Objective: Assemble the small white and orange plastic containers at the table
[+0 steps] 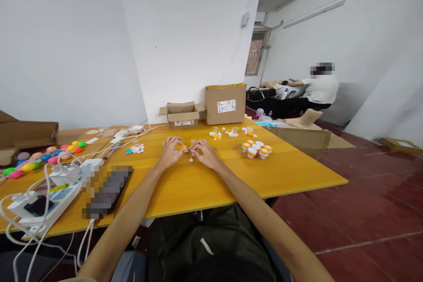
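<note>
Yellow tabletop (198, 194) by a white wall (185, 31), your hands meeting over small plastic parts (187, 150).

Your left hand (171, 152) and right hand (204, 154) are both half curled, thumbs and fingers close around those parts, an orange one among them (whether either grips anything, I cannot tell), with a white piece (191, 160) just below; beyond stand a small cardboard box (183, 122), flaps spread and contents hidden, and a larger box (225, 108) bearing a label; to your right, small clear tubs (256, 150) with orange or white lids cluster together, their contents too small to make out, while loose piles of parts (216, 134) lie behind; at your left, a phone (108, 191), a power strip (62, 202) and tangled cables (46, 172) crowd the table beside colourful plastic shells (46, 157).
</note>
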`<state>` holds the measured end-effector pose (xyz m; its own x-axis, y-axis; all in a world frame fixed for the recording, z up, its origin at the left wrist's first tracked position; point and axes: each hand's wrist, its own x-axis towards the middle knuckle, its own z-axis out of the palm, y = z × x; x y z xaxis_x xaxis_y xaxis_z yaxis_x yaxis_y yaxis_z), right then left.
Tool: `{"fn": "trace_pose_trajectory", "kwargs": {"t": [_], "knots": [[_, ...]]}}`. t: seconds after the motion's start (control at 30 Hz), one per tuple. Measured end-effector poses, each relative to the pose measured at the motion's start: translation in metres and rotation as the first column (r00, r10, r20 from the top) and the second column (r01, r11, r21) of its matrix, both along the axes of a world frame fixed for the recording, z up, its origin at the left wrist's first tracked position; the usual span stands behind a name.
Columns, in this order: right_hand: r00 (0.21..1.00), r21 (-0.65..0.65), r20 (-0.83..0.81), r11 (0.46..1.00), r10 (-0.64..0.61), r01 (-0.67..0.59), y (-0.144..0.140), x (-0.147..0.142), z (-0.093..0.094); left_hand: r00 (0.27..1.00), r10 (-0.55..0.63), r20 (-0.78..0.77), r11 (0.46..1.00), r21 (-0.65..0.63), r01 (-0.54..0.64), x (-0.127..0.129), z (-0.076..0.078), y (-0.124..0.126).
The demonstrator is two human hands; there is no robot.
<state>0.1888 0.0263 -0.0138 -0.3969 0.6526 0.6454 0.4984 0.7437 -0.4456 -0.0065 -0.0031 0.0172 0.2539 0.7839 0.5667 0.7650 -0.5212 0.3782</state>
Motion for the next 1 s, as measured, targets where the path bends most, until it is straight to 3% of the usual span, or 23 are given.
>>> {"fn": "trace_pose_trajectory", "kwargs": {"t": [0.4, 0.77, 1.0], "knots": [[0.987, 0.002, -0.105, 0.992, -0.125, 0.126, 0.004, 0.003, 0.003, 0.997, -0.053, -0.057, 0.997, 0.051, 0.056, 0.012, 0.002, -0.011], [0.984, 0.011, -0.119, 0.991, -0.132, 0.134, 0.004, 0.005, 0.004, 0.988, -0.1, -0.118, 0.995, -0.022, 0.098, 0.016, -0.003, -0.011], [0.983, 0.006, -0.122, 0.99, -0.137, 0.139, 0.005, 0.004, 0.001, 0.955, -0.199, -0.221, 0.977, -0.12, 0.176, 0.013, -0.011, -0.008]]}}
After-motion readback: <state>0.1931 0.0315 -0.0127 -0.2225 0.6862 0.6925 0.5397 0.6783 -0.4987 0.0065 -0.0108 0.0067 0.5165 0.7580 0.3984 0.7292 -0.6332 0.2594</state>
